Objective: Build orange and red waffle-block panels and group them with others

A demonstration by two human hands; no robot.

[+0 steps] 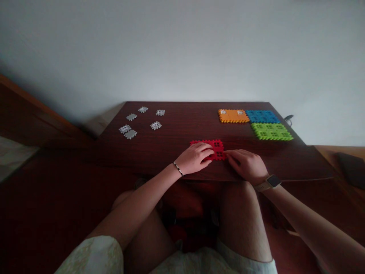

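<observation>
A red panel of toothed interlocking tiles with small window grids lies flat near the front edge of the dark wooden table. My left hand is laid over its left and middle part, fingers curled down on it and hiding much of it. At the panel's right edge is my right hand, its fingertips against the toothed border and its thumb low beside the tabletop. Whether a small piece sits under the right fingertips I cannot tell.
Several grey toothed tiles lie at the back left, including a window tile and a plain tile. At the back right, an orange panel, a blue panel and a green panel lie together. Behind the table stands a wall.
</observation>
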